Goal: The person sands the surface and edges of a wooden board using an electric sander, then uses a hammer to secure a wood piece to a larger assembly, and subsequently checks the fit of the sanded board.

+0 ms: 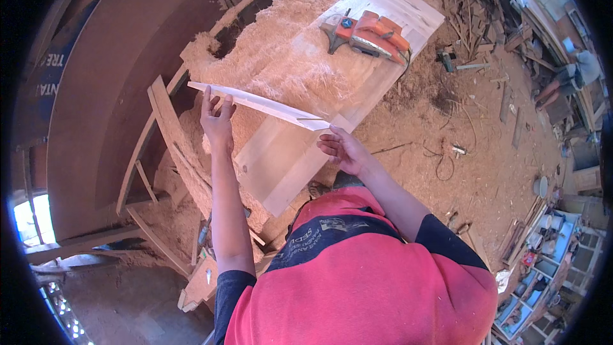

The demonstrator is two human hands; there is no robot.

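A pale, narrow wooden board (262, 103) is held up across in front of me, its left end tapering to a point and its right end cut at a slant. My left hand (218, 118) supports it near the pointed end, fingertips against its lower edge. At the opposite end, my right hand (345, 151) pinches the corner, its other fingers curled below. Under the held piece lies a wide light plank (281, 169), partly buried in wood shavings (281, 45). On the plank's far part rests an orange electric planer (381, 37), touched by neither hand.
A curved brown hull-like wall (108, 96) rises at the left, with timber pieces (172, 134) leaning near it. Scrap wood (472, 6) is heaped at the far right. A cable (445, 163) lies on the sawdust floor. Another person (578, 70) sits at the right edge, near shelves (543, 268).
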